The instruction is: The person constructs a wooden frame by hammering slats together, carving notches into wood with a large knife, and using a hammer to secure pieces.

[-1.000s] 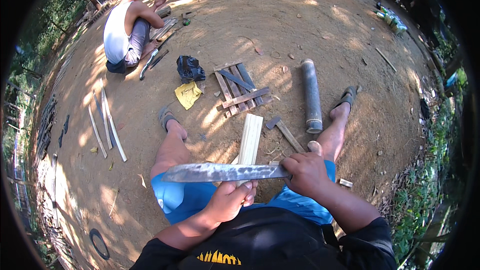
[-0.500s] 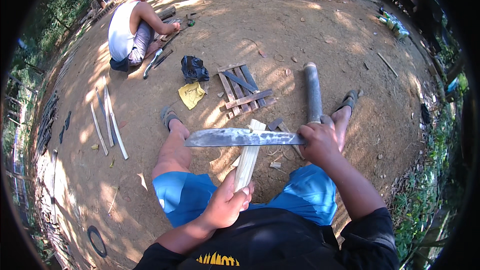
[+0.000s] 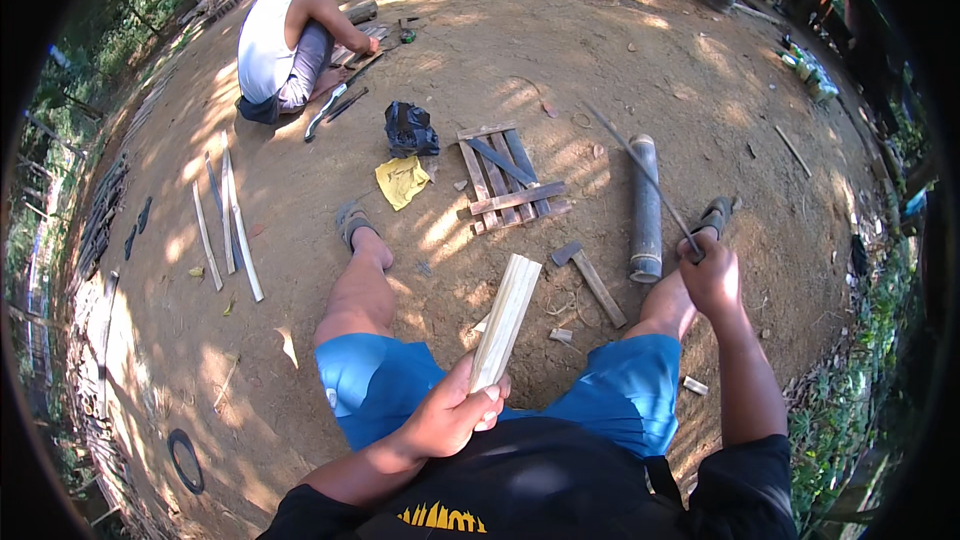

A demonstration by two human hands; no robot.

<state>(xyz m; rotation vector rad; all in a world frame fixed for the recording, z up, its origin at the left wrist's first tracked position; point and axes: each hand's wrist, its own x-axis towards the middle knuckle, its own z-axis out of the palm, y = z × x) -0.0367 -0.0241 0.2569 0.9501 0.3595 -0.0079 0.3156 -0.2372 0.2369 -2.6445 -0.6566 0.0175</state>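
Observation:
My left hand (image 3: 457,410) is closed round the lower end of a pale piece of wood (image 3: 507,315), which tilts up and away between my knees. In my right hand (image 3: 710,278) is the handle of a machete (image 3: 645,168), raised over my right shin. Its blade shows almost edge-on, a thin dark line slanting up to the left, clear of the wood. On the dirt below, between my hands, lies a hammer (image 3: 592,283) with a wooden handle. A thick grey bamboo tube (image 3: 646,215) lies by my right foot, partly behind the blade.
Ahead lies a small slatted wooden frame (image 3: 508,175), with a black plastic bag (image 3: 410,130) and a yellow cloth-like piece (image 3: 402,183) to its left. Several thin strips (image 3: 232,210) lie farther left. Another person (image 3: 290,50) squats at the far left, beside tools on the ground.
My right hand has swung the machete off the wood, up and to the right, turning the blade edge-on. The hammer is now uncovered. My left hand keeps hold of the wood.

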